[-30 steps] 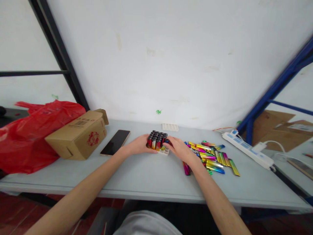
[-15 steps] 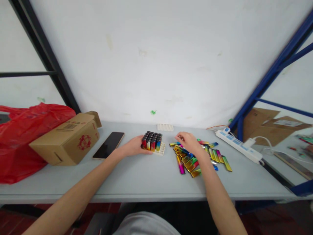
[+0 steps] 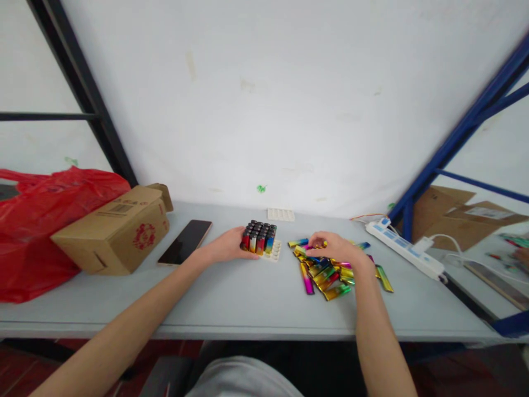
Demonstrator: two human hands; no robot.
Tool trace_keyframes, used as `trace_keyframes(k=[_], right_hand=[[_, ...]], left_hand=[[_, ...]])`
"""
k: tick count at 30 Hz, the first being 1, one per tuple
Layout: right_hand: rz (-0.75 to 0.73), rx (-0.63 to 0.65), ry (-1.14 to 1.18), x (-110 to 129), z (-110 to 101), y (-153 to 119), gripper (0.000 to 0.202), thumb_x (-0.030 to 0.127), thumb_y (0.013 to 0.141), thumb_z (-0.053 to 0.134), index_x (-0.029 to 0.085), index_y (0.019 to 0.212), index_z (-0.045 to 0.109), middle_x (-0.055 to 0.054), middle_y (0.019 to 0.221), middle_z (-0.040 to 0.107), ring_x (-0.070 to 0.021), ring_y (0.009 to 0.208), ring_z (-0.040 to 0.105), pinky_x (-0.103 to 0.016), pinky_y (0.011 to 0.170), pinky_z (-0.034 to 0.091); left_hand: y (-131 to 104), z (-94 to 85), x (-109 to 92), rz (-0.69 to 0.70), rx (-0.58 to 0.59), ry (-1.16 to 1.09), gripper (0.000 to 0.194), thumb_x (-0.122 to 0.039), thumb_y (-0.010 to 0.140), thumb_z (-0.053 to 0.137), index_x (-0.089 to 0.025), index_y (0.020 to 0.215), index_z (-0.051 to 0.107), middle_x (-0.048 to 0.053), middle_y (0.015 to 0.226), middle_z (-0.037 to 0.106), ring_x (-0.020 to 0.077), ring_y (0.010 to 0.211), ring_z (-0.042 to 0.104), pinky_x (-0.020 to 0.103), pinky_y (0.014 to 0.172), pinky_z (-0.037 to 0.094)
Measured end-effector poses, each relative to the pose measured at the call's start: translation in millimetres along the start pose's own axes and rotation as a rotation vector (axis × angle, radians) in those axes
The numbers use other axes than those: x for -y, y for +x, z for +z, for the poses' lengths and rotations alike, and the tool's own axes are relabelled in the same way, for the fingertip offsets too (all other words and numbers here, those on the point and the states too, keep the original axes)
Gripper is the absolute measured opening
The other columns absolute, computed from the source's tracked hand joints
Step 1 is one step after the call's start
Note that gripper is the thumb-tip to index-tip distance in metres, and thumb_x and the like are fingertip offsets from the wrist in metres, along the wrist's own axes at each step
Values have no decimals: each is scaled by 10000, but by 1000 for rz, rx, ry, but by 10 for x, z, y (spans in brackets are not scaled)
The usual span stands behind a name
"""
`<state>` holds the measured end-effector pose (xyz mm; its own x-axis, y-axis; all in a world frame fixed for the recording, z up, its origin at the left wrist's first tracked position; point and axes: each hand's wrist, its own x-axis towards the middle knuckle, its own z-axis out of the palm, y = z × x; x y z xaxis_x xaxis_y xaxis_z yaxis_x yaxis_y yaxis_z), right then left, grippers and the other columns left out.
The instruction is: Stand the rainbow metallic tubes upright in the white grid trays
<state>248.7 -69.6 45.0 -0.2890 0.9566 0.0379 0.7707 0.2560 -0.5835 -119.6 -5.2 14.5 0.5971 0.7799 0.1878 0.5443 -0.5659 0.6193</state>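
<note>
Phone (image 3: 185, 242) and carton (image 3: 113, 230) beside the left hand (image 3: 229, 244), its grip around upright black-topped cylinders (image 3: 259, 237).

I count 2 trays (image 3: 275, 251), 1 red bag (image 3: 53, 220), 1 box (image 3: 119, 229), 1 phone (image 3: 185, 241) beside it, 1 power strip (image 3: 405, 249). Lighters (image 3: 306, 278): many, overlapping, can't total.

The operator's forearms (image 3: 382, 331) and hands (image 3: 229, 244) are bare, with no sleeve, glove, watch or band; a plain light-grey garment (image 3: 243, 377) with a curved outline covers the torso, above dark legwear (image 3: 322, 366).
</note>
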Motion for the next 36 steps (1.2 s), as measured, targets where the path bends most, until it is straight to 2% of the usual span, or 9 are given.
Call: trace_keyframes(k=[4, 7, 10, 14, 21, 26, 30, 34, 36], right_hand=[[0, 50, -41, 4, 85, 46, 252, 396, 775, 835, 203, 918, 758, -44, 908, 767, -215, 826, 687, -320, 751, 511], [-12, -28, 39, 16, 128, 80, 286, 460, 872, 751, 202, 988, 707, -53, 911, 774, -215, 826, 696, -328, 763, 516], [-27, -118, 94, 58, 160, 127, 349, 521, 956, 636, 206, 1102, 666, -14, 776, 746, -197, 697, 656, -319, 701, 502], [-106, -318, 84, 113, 263, 262, 399, 567, 926, 640, 195, 1038, 732, -14, 766, 708, -185, 668, 587, -317, 684, 475], [-37, -425, 677, 183, 546, 482, 504, 668, 792, 754, 188, 942, 719, 14, 722, 618, -156, 665, 553, -292, 661, 485], [-17, -359, 1002, 348, 598, 452, 540, 723, 776, 748, 218, 932, 638, -41, 962, 687, -184, 839, 664, -332, 789, 578], [4, -250, 1029, 458, 625, 433, 591, 750, 755, 740, 246, 1019, 581, 4, 819, 619, -172, 714, 625, -347, 718, 574], [42, -231, 895, 436, 676, 471, 576, 813, 798, 643, 263, 872, 489, 98, 612, 333, -112, 493, 349, -242, 475, 356], [26, -261, 696, 408, 689, 475, 573, 822, 852, 563, 263, 799, 452, 87, 598, 317, -121, 498, 307, -247, 462, 290]], left_hand=[[1, 3, 9, 1, 35, -5, 711, -657, 661, 859, -215, 1190, 687, 74, 1183, 779, 312, 1044, 742, 368, 957, 588], [8, 10, 24, 4, 27, 4, 690, -664, 662, 854, -217, 1164, 697, 68, 1167, 783, 315, 1033, 743, 377, 963, 587], [11, 11, 26, 11, 22, 20, 707, -666, 668, 852, -215, 1188, 692, 76, 1189, 777, 320, 1058, 735, 385, 985, 577], [9, 1, 11, 24, 39, 20, 715, -663, 676, 845, -216, 1209, 685, 78, 1214, 769, 320, 1078, 731, 381, 1001, 564], [17, 21, 32, -21, 8, 39, 726, -681, 635, 857, -216, 1169, 699, 86, 1153, 778, 324, 1018, 736, 394, 935, 584], [11, 21, 19, -23, 30, 35, 736, -672, 661, 850, -210, 1209, 687, 93, 1186, 772, 328, 1059, 731, 384, 956, 579], [6, 10, 0, 7, 35, -2, 723, -657, 665, 851, -219, 1218, 691, 75, 1208, 772, 325, 1070, 733, 380, 983, 574], [2, 5, -3, 1, 9, 16, 727, -655, 650, 860, -222, 1210, 697, 79, 1197, 779, 333, 1056, 733, 397, 967, 581], [0, 5, -1, 2, 12, 17, 720, -652, 656, 858, -228, 1215, 697, 77, 1202, 778, 332, 1063, 731, 399, 971, 580]])
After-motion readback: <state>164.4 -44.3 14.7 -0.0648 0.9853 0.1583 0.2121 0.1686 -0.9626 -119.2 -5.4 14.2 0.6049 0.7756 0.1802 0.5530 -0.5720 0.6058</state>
